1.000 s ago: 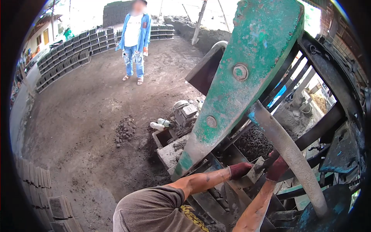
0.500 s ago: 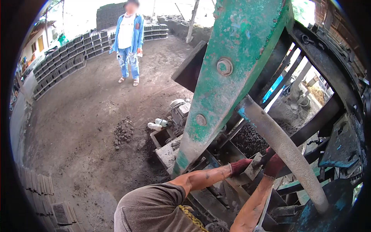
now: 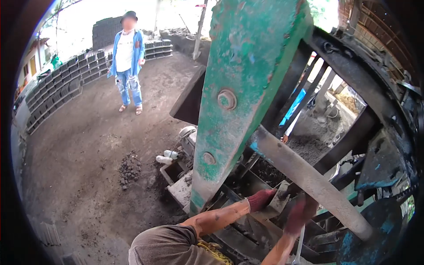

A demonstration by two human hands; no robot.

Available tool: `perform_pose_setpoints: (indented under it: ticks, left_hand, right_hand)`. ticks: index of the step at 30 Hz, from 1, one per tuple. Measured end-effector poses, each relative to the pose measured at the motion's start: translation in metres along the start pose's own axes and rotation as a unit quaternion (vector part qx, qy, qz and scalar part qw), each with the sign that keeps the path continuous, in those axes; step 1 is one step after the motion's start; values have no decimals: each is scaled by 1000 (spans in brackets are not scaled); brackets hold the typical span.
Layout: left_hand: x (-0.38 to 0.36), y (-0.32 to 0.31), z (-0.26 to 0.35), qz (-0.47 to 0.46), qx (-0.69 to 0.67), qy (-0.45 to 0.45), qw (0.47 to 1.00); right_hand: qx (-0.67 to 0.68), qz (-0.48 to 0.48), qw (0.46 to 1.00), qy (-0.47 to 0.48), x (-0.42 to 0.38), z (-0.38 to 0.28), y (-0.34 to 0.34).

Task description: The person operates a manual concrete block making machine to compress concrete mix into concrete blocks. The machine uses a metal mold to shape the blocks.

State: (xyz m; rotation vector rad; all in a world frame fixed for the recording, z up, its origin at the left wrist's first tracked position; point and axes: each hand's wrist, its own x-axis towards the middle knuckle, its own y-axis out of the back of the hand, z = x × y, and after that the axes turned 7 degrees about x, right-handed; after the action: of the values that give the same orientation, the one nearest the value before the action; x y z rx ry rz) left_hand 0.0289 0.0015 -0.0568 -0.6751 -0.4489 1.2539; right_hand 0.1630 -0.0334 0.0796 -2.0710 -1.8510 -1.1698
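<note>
Grey rectangular metal-looking block (image 3: 280, 199) may slip and pinch if red-knit-gloved left hand (image 3: 261, 200) or right hand (image 3: 302, 211) shifts, finger closure unclear on both.

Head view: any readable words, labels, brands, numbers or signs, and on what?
None readable.
White shirt on the standing person: faint chest marks, too small and blurred.
Yellow pattern by the camera wearer's arm: can't tell if lettering.
Green beam: no lettering visible.
</note>
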Motion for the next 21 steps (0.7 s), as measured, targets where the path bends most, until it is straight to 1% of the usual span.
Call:
perform_pose_setpoints:
  ticks: [1,2,3,4,5,6,7,8,9,11,12,13,14,16,17,18,20,21]
  left_hand:
    - [-19,-11,19,30,-41,44,998]
    - [-26,-8,21,36,-51,46,997]
    - [-30,-5,22,43,124,-97,986]
    - [-36,-5,26,49,294,-234,925]
    - [-70,-38,69,55,109,5,993]
    - [-61,-32,58,56,102,11,993]
    - [-42,-19,45,72,202,-4,977]
    - [-33,-16,41,85,302,-20,949]
    - [-29,-15,33,82,302,-14,950]
    - [-19,-13,29,115,266,-3,957]
    - [-15,-11,28,134,247,1,960]
    - [-1,5,11,140,251,-16,958]
    - [-2,5,13,143,254,-20,956]
    - [-5,4,19,137,356,-102,919]
    - [-7,8,22,119,367,-82,919]
    - [-11,10,24,126,365,-85,918]
    - [-21,8,35,75,367,-4,927]
    - [-39,-8,55,89,382,69,917]
  right_hand:
    - [80,60,991,92,-27,9,14]
    - [-24,90,990,103,-50,22,33]
    - [-127,119,978,118,-70,34,51]
    - [-245,108,957,114,-81,40,66]
    - [-360,97,921,110,-92,46,80]
    - [-365,89,921,107,-108,69,100]
    - [-360,-6,933,24,-123,104,122]
    - [-348,-99,930,-60,-125,104,130]
    - [-351,-99,929,-66,-128,106,135]
    - [-395,-158,873,-238,-127,102,137]
    - [-393,-156,874,-240,-129,105,138]
    - [-383,-160,877,-243,-133,104,133]
    - [-373,-165,881,-241,-134,102,128]
    - [-354,-180,888,-232,-134,100,119]
    - [-346,-190,890,-228,-135,99,116]
    - [-338,-200,892,-225,-137,97,113]
    - [-323,-219,895,-217,-142,96,108]
    - [-316,-228,895,-216,-146,96,108]
